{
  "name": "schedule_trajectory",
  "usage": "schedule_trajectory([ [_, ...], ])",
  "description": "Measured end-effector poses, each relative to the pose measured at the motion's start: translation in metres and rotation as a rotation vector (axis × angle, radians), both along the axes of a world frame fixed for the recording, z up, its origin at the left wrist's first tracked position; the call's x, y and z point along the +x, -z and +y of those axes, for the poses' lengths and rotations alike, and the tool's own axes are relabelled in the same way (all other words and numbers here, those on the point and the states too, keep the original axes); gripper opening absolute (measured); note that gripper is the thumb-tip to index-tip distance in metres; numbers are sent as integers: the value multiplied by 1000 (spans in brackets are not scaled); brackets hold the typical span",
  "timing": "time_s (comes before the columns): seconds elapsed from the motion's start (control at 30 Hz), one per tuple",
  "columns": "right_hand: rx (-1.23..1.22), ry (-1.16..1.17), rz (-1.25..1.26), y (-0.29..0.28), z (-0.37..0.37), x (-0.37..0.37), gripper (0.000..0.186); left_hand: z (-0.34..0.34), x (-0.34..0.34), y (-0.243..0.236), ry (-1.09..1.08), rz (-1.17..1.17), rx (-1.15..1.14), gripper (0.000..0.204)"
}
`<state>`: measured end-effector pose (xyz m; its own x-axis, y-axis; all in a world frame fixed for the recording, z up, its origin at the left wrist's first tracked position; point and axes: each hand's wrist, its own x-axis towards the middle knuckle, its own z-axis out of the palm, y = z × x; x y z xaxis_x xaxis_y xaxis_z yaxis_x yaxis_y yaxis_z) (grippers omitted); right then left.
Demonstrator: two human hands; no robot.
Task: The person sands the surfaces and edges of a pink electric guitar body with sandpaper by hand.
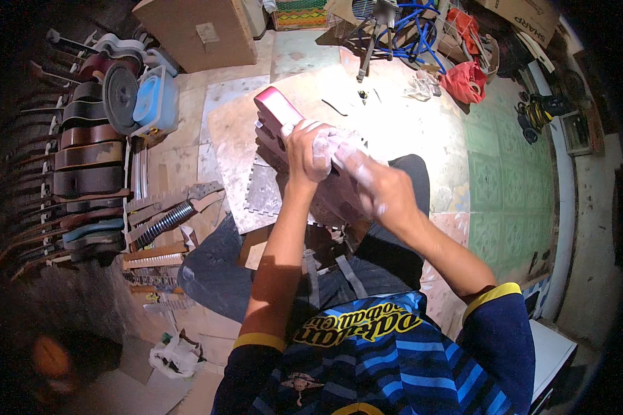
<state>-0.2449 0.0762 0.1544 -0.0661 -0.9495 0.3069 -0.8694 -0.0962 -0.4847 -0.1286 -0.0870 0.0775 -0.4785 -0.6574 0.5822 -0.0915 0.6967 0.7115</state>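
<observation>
A guitar body (273, 104), pink at its upper end and dull with pale dust lower down, is tilted in front of me between my bent legs. My left hand (308, 152) is closed round it, fingers dusted white. My right hand (379, 185) presses on it just to the right, fingers bent and slightly blurred, touching or close to my left fingers; what it holds, if anything, is hidden. A dusty grey mat (259, 187) and a pale board (225, 138) lie beneath the body.
A rack of guitars (90, 180) stands at the left beside blue plastic containers (145, 104). Loose guitar necks (166, 221) lie near my left leg (208, 270). A cardboard panel (194, 34), blue tubing (419, 28) and a red bag (464, 83) sit farther back. A white box (547, 353) is at lower right.
</observation>
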Motion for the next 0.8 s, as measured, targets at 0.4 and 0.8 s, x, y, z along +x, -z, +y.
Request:
schedule_trajectory([
  [0.4,43,-17,100,10,-10,-17,85,1,1,-5,-28,-43,21,59],
  [0.8,-61,65,55,26,4,0,77,2,1,-3,-6,-3,12,50],
])
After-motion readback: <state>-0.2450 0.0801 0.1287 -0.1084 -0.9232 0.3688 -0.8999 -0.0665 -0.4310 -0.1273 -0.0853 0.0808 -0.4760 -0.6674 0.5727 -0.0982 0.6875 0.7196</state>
